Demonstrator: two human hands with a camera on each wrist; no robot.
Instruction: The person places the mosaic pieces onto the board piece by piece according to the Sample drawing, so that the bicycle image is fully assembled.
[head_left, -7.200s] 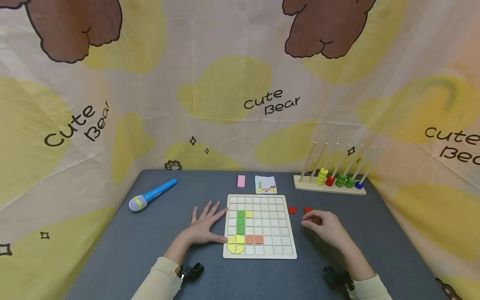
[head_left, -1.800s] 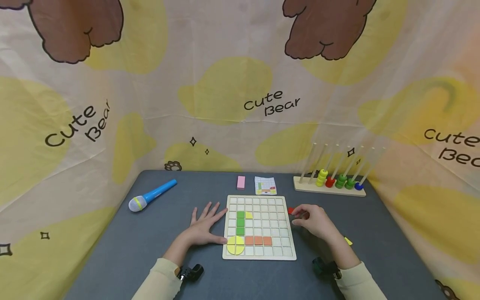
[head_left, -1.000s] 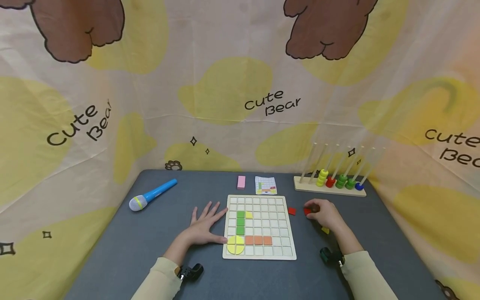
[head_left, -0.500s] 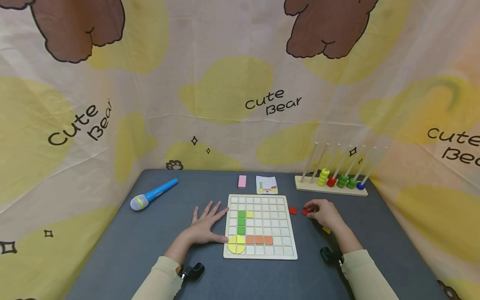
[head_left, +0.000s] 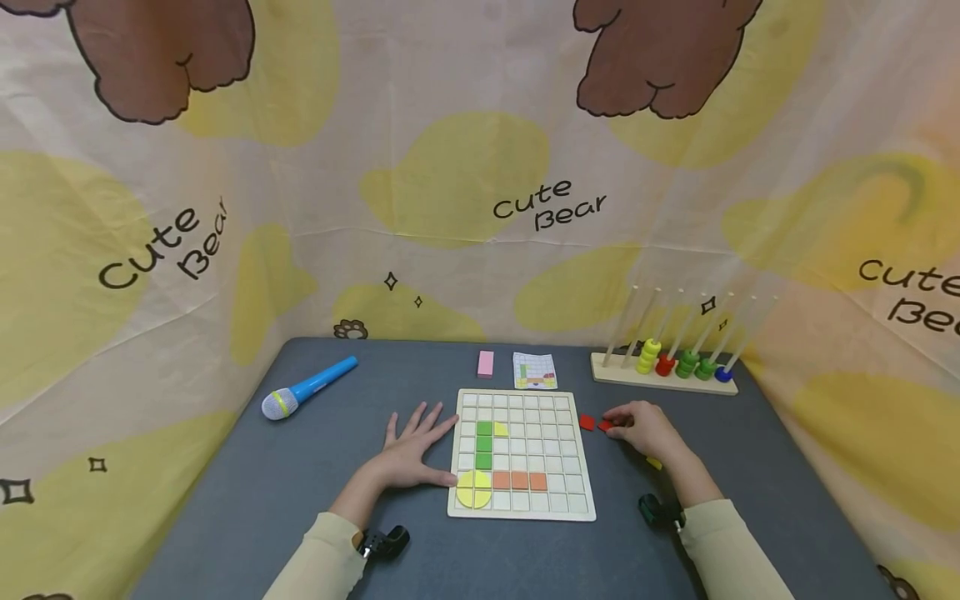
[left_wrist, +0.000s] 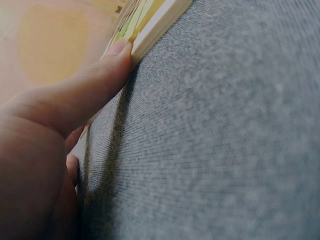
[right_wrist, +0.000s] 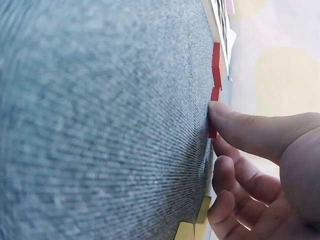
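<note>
The left hand [head_left: 408, 454] lies spread beside the white grid board [head_left: 532, 514], its thumb and a fingertip touching the board's left edge; in the left wrist view the thumb [left_wrist: 95, 90] meets that edge. On the board are green squares [head_left: 483, 444], a yellow piece [head_left: 500, 429], a yellow circle [head_left: 474, 489] and orange squares [head_left: 519, 481]. The right hand [head_left: 651, 433] pinches a red piece [head_left: 604, 426] at the table surface, right of another red piece [head_left: 587, 422]. The right wrist view shows the thumb on the held red piece [right_wrist: 213, 131], its end close to the other red piece [right_wrist: 216, 65].
Yellow pieces [right_wrist: 185, 232] lie under the right hand. Behind the board are a pink block [head_left: 486, 364] and a printed card [head_left: 535, 372]. A toy microphone [head_left: 309, 388] lies at left; a pegged bead stand [head_left: 663, 375] stands at back right.
Since the earliest frame a third orange square has come onto the board and yellow pieces show near the right hand. Lately the right hand has moved the pinched red piece left, towards the other.
</note>
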